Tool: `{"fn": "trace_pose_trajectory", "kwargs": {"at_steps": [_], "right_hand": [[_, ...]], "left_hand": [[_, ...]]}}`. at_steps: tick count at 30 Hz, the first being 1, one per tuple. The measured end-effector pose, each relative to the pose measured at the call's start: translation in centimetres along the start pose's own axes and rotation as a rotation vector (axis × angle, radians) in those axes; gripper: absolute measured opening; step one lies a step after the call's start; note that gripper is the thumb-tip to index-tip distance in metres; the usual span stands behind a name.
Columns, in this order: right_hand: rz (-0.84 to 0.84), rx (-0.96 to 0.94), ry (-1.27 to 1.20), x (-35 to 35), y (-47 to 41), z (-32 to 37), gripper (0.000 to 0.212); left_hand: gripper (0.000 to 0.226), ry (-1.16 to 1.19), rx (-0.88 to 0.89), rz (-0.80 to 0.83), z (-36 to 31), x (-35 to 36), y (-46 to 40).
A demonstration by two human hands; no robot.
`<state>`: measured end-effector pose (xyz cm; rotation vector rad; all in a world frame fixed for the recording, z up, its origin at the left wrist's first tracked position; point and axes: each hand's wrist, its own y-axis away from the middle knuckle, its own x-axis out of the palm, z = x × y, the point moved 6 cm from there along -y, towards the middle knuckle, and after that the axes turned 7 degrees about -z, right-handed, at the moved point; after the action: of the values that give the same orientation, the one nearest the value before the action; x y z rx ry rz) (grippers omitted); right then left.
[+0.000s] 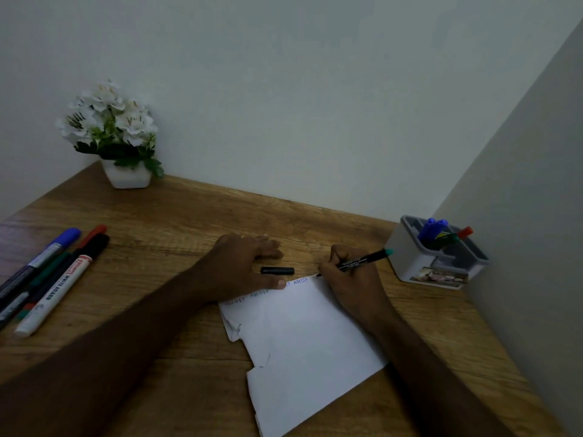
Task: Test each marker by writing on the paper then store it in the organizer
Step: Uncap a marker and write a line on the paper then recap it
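The step in hand is the writing test; the right hand [350,275] has its fingers curled round a black marker with a teal end [366,260], and the tip meets the far right corner of the paper [303,342], just past a row of letters already written along that top edge. The left hand [246,263] lies flat with fingers straight and close together, thumb pressing the paper's top edge to steady it; it grips nothing. The marker's black cap [277,270] lies on the desk [176,216] between the two hands, just beyond the paper and apart from both.

The organizer [441,257], a grey-and-white box by the right wall, stands near the writing hand; it already holds two blue markers [433,227], one with a red cap [464,232] and what looks like a green one. A cluster of untested markers [53,272] lies well apart at the desk's left edge.

By the look of it, the task is around its middle; once the letters are finished, the next move calls for the left hand to pick up the cap, push it onto the tip, and the right hand to carry the marker the short way to the organizer and drop it upright into a compartment; then a reach left for another marker.
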<state>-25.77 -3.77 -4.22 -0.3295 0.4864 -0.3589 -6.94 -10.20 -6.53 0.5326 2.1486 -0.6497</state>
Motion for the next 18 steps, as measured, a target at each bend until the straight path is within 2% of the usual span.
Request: {"fn": "trace_pose_trajectory", "kwargs": {"at_steps": [9,14,18], "right_hand": [[0.004,0.005,-0.008,-0.04,0.01,-0.03,0.036],[-0.016,-0.020,-0.004,-0.21,0.01,0.23,0.038],[0.010,-0.010,-0.005,-0.01,0.21,0.18,0.039]], "left_hand": [[0.095,-0.014,-0.011,0.016,0.15,0.13,-0.10],[0.115,-0.003,0.003,0.008,0.38,0.26,-0.11],[0.096,-0.008,-0.015,0.016,0.22,0.16,-0.02]]}}
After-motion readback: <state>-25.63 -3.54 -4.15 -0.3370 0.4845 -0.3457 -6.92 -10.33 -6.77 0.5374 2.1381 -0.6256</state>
